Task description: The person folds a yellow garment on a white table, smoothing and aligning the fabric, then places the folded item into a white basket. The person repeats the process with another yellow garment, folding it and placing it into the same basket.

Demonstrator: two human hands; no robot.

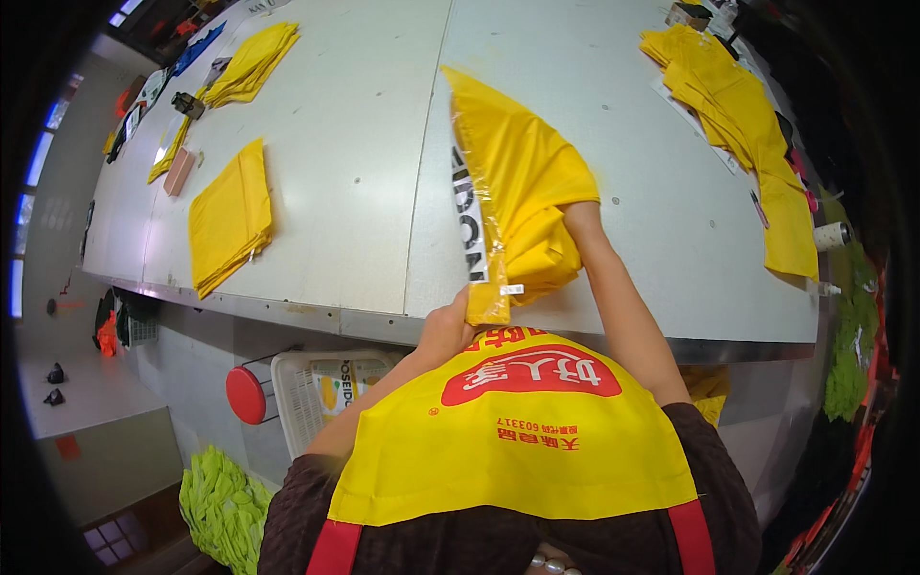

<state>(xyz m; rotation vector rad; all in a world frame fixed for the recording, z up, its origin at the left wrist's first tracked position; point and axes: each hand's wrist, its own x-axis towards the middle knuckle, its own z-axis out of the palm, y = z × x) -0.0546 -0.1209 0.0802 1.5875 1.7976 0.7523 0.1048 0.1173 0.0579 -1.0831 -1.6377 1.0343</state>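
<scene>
In front of me, over the table's near edge, is a bunched yellow cloth (537, 192) with a white lettered strip and shiny clear plastic along its left side. A small white tag (513, 288) shows near its lower end. My left hand (448, 321) is closed on the lower left corner of the cloth, where the plastic gathers. From the right, my right hand (581, 218) reaches into the folds; its fingers are hidden, so their grip does not show. I wear a yellow apron (517, 460) with red straps.
The pale table (316, 211) bears a yellow cloth stack (230, 220), a pink block (178, 172) and another stack (254, 62) on the left. More yellow cloths (719, 115) lie right. Below stand a red stool (246, 395), a white basket (297, 407) and a lime-green heap (222, 503).
</scene>
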